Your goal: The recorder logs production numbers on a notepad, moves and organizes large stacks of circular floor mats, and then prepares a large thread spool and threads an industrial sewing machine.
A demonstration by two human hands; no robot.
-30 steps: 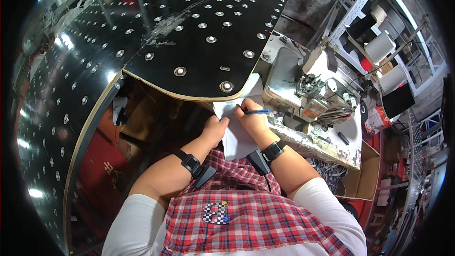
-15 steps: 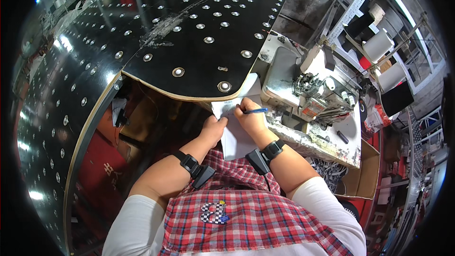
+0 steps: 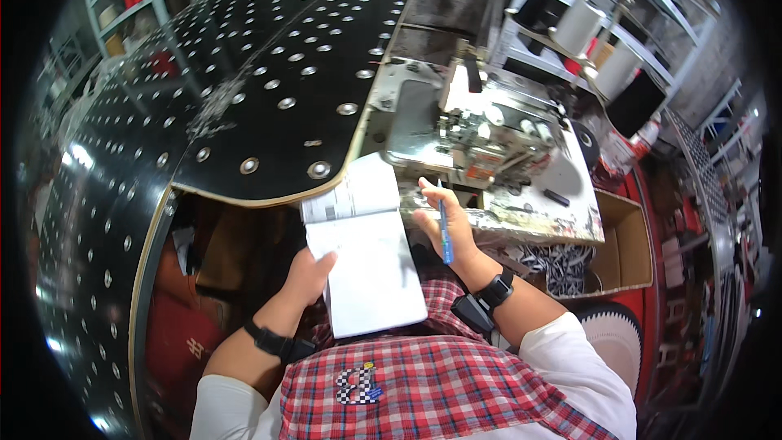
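A white notepad [image 3: 373,281] lies open in front of me, its upper leaf [image 3: 358,187] flipped toward the black table's curved edge. My left hand [image 3: 306,275] grips its left side, thumb on top of the page and the other fingers hidden beneath. To the right of the pad, my right hand [image 3: 458,232] is lifted off the paper and holds a blue pen [image 3: 445,238], which stands nearly upright across the fingers. The lower page looks blank; some faint print shows on the upper leaf.
The black table [image 3: 269,134] is studded with metal ball rollers. A sewing machine [image 3: 481,130] sits on a worn white bench to the right, with a dark marker [image 3: 556,197] on it. Beyond are thread cones [image 3: 578,26]; below, a cardboard box [image 3: 627,248] stands near dark scraps [image 3: 562,267].
My view has shifted to the right. The notepad is now opened out, with a leaf turned up. My right hand has come off the paper, and the pen has swung from level to upright.
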